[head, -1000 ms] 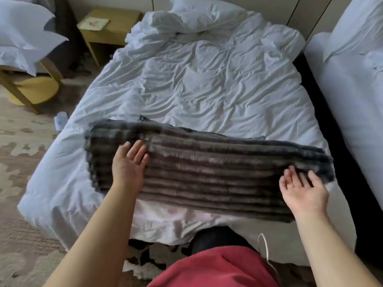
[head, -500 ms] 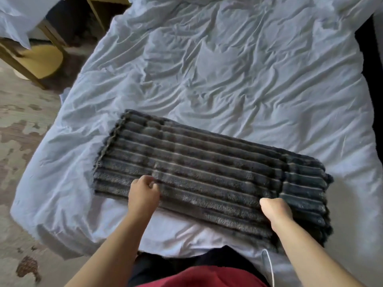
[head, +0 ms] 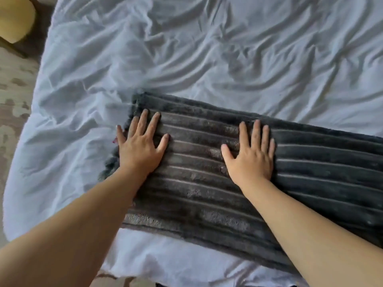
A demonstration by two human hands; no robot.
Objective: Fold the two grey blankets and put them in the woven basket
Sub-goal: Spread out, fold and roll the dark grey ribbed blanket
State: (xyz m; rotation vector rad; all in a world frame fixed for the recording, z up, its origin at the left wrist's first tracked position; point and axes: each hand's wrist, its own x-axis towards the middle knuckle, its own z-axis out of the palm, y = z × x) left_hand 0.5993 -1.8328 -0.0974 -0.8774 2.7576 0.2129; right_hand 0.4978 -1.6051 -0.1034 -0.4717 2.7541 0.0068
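Note:
A grey ribbed blanket [head: 207, 183] lies folded into a long strip across the near end of the bed, running from the middle to the right edge of view. My left hand [head: 139, 146] presses flat on its left end, fingers spread, with the little finger over the edge. My right hand [head: 251, 154] presses flat on the blanket's middle, fingers straight. Neither hand grips anything. No second blanket and no woven basket is in view.
A wrinkled white duvet [head: 207, 59] covers the bed under the blanket. Patterned carpet [head: 12, 104] runs along the left side. A yellow piece of furniture [head: 14, 19] sits at the top left corner.
Both hands were curled at the blanket's near edge half a second ago; now they lie flat on top of it. The camera has moved closer and lower over the blanket.

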